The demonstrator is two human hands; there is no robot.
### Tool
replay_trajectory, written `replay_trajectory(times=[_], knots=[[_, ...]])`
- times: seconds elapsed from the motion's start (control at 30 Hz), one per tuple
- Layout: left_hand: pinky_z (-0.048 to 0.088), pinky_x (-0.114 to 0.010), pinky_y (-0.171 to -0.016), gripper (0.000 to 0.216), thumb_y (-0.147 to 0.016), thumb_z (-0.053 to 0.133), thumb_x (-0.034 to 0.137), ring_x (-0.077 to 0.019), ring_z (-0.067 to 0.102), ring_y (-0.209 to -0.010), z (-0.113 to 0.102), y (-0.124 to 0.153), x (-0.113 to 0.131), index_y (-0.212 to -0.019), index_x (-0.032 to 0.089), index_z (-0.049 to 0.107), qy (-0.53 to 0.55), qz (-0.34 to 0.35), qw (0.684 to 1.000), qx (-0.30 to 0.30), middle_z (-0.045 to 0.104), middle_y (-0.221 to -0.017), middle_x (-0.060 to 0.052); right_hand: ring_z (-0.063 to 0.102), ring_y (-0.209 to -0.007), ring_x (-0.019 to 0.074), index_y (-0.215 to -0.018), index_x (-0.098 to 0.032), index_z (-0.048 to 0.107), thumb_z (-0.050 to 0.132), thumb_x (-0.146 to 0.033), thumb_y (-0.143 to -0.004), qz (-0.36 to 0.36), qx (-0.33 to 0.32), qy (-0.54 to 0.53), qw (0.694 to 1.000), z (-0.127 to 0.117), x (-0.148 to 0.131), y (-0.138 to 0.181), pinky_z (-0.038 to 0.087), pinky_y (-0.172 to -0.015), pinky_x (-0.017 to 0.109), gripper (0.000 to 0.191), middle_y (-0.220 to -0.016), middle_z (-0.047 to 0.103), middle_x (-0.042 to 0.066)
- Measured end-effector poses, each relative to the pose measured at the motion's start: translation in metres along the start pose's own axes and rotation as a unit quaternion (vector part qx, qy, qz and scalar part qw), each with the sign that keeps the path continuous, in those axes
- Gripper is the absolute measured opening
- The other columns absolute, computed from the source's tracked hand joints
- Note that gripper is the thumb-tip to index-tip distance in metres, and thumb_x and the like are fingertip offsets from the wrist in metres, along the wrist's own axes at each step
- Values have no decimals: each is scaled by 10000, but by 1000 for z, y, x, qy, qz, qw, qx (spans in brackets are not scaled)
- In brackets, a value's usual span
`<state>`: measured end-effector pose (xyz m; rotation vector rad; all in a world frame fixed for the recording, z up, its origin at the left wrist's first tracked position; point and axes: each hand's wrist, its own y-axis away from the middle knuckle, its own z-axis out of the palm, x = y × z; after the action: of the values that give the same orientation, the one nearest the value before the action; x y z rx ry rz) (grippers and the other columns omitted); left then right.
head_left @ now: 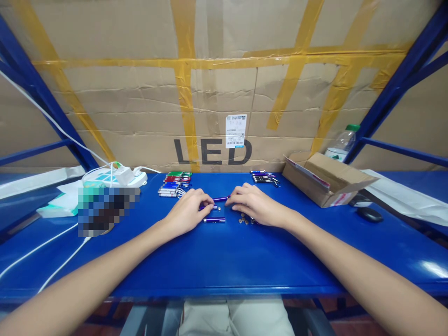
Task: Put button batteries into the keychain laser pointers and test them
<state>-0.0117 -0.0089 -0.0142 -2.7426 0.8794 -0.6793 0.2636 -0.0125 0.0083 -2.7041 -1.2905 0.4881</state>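
My left hand (189, 208) has thumb and fingers pinched on a slim purple metal tube (214, 207), like a small keychain flashlight body. A small round silvery piece (219, 208) lies at the tube's right end. Across from it, my right hand (248, 201) is curled with its fingertips together; whatever they hold is too small to make out. Behind the hands lies another purple tube (221, 199), its right end by my right fingertips. A third purple tube (214, 220) rests on the blue table in front. Several button cells (242, 218) are scattered under my right hand.
Rows of green, red, blue and silver penlights (175, 183) lie at back left, with blue and black ones (265, 178) at back right. An open cardboard box (329, 179) and a black mouse (370, 214) are on the right; a white power strip (135, 178) and cables are left.
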Motion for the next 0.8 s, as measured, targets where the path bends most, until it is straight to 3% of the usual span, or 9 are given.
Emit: replay_trajectory(times=[0.1,0.23,0.43,0.6,0.8], knots=[[502,-401,-875,219,-1038,634,374,-262,641,-973,0,0,0,-1061,245,810,6,9,1000,-5,728,-996,-64,527,-1082,294,-1373,-297,736,435,-279,-1136,-17,-10,5,1000,1,-4,1,437,-963,460,383,-1285,669,135],[507,-392,-876,204,-1038,645,365,-259,647,-976,0,-1,0,-1068,255,814,6,12,1000,-16,734,-1007,-60,516,-1105,295,-1411,-328,720,400,-259,-1142,-28,-27,9,999,4,-6,1,441,-999,485,423,-1324,655,127],[492,-388,-878,176,-1034,671,352,-259,645,-973,-1,-1,2,-1050,254,816,1,4,1000,-14,735,-989,-52,542,-1094,288,-1155,-221,764,518,-280,-1114,-28,1,7,1000,4,2,0,441,-992,452,256,-1254,693,122],[491,-382,-868,180,-1037,667,354,-258,644,-976,-2,-1,3,-1058,256,816,9,5,1000,-17,738,-998,-50,568,-1014,272,-1185,-209,728,571,-214,-1090,-21,1,-7,1000,3,-1,-1,429,-941,415,184,-1102,761,94],[484,-384,-877,170,-1035,675,344,-256,643,-979,-2,-1,4,-1059,248,814,10,3,1000,-19,740,-1000,-48,582,-1017,263,-1110,-212,732,635,-165,-1054,-20,3,-11,1000,7,-5,-3,416,-909,375,122,-1097,786,74]])
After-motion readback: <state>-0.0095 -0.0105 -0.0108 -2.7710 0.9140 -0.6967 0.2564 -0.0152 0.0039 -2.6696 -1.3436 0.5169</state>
